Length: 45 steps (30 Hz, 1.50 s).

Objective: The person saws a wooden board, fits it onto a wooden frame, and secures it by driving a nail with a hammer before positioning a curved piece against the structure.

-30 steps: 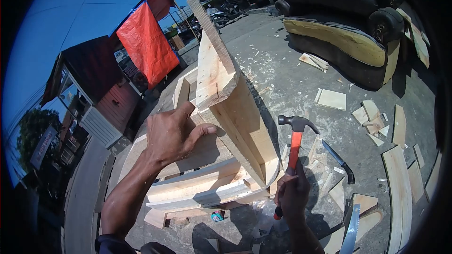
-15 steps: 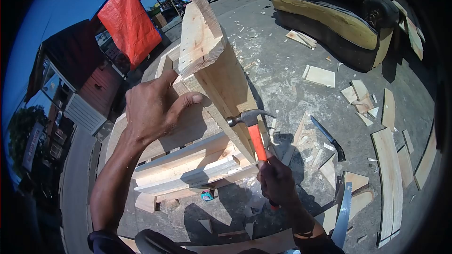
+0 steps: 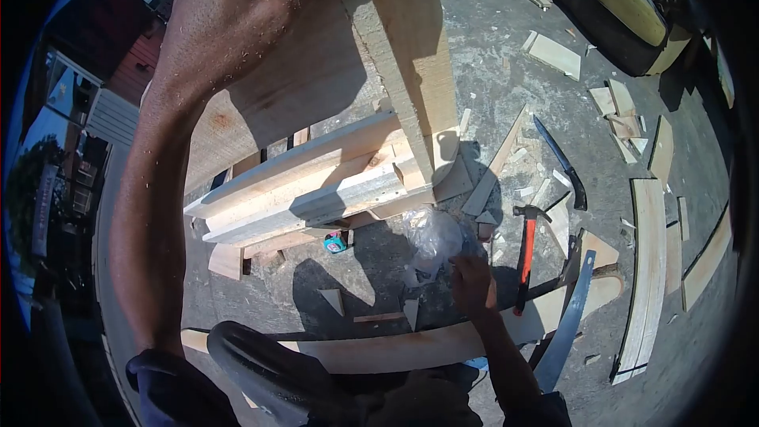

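Note:
My left hand (image 3: 237,16) is closed over the upper edge of a wooden frame (image 3: 277,103) of pale boards, its thumb lying across the top. Low on the ground, my right hand (image 3: 473,283) has its fingers curled at the near edge of a clear plastic bag (image 3: 433,239); small contents cannot be made out. To the right of that hand, a claw hammer (image 3: 527,257) with an orange-red handle lies on the ground, apart from it.
A hand saw (image 3: 565,324) and a black-handled knife (image 3: 563,164) lie at right. Several wood offcuts (image 3: 553,55) and long boards (image 3: 647,269) are scattered there. A teal tape measure (image 3: 336,242) sits below the frame. A dark padded seat (image 3: 601,0) stands at upper right.
My right hand has let go of the hammer, which now lies on the ground, and has moved to the plastic bag. My left hand stays on the frame. The view has tilted downward.

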Motion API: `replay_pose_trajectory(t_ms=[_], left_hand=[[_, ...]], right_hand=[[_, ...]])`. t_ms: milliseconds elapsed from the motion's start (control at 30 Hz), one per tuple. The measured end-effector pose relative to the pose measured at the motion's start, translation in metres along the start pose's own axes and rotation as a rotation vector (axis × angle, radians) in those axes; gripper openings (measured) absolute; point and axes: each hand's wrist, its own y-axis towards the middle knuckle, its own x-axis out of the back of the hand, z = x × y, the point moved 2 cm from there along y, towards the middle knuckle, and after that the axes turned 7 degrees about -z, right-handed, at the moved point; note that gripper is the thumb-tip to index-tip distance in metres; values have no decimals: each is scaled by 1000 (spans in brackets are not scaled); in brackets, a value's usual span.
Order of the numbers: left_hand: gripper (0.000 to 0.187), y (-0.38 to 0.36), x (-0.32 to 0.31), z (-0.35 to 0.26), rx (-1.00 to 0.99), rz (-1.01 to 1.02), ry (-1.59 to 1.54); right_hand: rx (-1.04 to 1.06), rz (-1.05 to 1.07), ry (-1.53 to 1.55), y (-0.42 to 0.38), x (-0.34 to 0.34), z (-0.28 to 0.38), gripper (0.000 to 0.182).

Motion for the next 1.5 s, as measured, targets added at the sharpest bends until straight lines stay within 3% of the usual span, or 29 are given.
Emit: replay_pose_trajectory(t_ms=[33,100,200,333,533,600,667,733,800,900,967,1033,1100,1167,1200,1267,1333,1400,1467,1500], left_hand=[[76,-1,0,-3,9,9,-12],[75,-2,3,-13,6,2,-31],[73,-1,5,-23,-16,15,-34],[59,3,4,-24,-100,16,20],[48,-4,19,-45,50,163,109],[34,-14,18,-35,-273,-306,55],[21,-35,32,-49,-288,-457,94],[19,-61,37,-61,-383,-478,52],[21,-87,38,-70,-435,-314,26],[19,-118,29,-76,-316,-20,-143],[19,-136,19,-78,-147,214,-236],[24,-152,3,-79,24,390,-374],[31,-159,-10,-87,272,613,-516],[33,-162,-23,-91,441,779,-771],[33,-158,-27,-94,434,783,-770],[28,-145,-31,-100,474,712,-947],[24,-121,-24,-113,437,697,-923],[22,-87,-11,-122,57,432,-592],[12,-40,12,-130,-266,167,-185],[13,-18,18,-128,-259,115,-146]], right_hand=[[50,252,124,-10,-24,22,23],[448,476,-104,-32,-87,39,19],[618,565,-315,-46,-131,39,17],[602,624,-303,-48,-152,31,17],[654,725,-297,-42,-136,23,16],[663,743,-323,-38,-136,21,16],[753,796,-350,-38,-143,12,15],[730,805,-381,-36,-142,14,15],[715,816,-414,-31,-137,15,15],[601,728,-339,-18,-118,25,19],[281,308,106,10,-72,55,19],[65,122,605,37,-21,90,16],[-23,12,934,53,27,125,21],[33,-109,933,64,70,154,22],[96,-225,928,69,85,160,24],[107,-236,926,75,96,160,23],[118,-243,925,77,108,156,22],[95,-494,920,76,124,142,23],[-217,-507,703,70,133,96,30],[-185,-603,406,65,125,53,31]])
